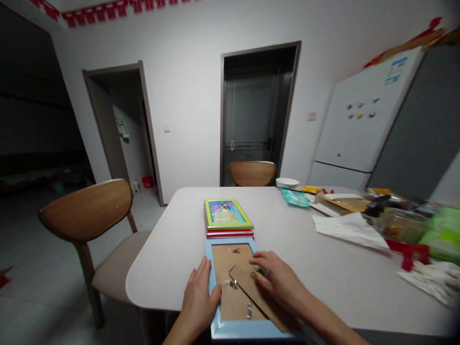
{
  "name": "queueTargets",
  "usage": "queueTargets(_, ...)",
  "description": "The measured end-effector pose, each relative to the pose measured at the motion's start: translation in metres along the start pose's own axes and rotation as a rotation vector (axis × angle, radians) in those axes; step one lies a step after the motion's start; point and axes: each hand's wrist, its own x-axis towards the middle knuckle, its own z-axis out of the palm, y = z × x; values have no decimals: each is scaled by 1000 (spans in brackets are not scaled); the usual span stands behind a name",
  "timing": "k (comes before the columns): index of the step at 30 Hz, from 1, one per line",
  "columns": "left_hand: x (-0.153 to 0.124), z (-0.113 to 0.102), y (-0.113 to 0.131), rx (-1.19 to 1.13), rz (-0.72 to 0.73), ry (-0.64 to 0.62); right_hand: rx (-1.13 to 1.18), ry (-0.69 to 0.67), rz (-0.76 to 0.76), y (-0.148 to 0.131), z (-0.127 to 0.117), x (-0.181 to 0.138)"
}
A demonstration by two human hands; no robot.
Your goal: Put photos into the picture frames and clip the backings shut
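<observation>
A light blue picture frame [244, 330] lies back side up at the table's near edge, its brown backing board [230, 306] showing. Small metal clips sit around the board: a top clip [235, 250], a left clip [230, 283] and a bottom clip [249, 310]. A thin dark rod [251, 299] with a bent tip slants across it. My left hand [201, 292] holds the frame's left side, thumb over the rim. My right hand [278, 280] bends its fingers onto the right clip [252, 271], partly hiding it and the right rim.
Beyond lies a stack of picture frames, a lime-green frame [230, 214] on top. To the right on the table [287, 235] are white paper [350, 230], a teal packet [295, 197], a white bowl [287, 182] and a plastic container [402, 227]. A wooden chair [93, 211] stands left.
</observation>
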Motion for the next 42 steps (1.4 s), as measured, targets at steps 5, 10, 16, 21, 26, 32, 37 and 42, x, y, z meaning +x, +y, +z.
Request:
queueTargets(5,-1,0,1,-14,10,-9,-120,-77,83,28,12,14)
queueTargets(10,-2,0,0,-39,0,-3,-163,-16,93,27,20,16)
queueTargets(16,-2,2,0,22,8,12,-152,59,24,5,19,10)
queueTargets(21,-1,3,0,28,-3,26,3,-53,-126,-26,33,8)
queueTargets(26,-1,3,0,21,-1,15,41,-2,-68,-27,42,14)
queueTargets(32,-2,3,0,68,0,11,28,5,6,-10,36,32)
queueTargets(37,-3,2,2,65,-2,5,-69,42,87,11,32,56)
queueTargets(42,-2,0,1,66,3,1,-108,15,93,10,45,68)
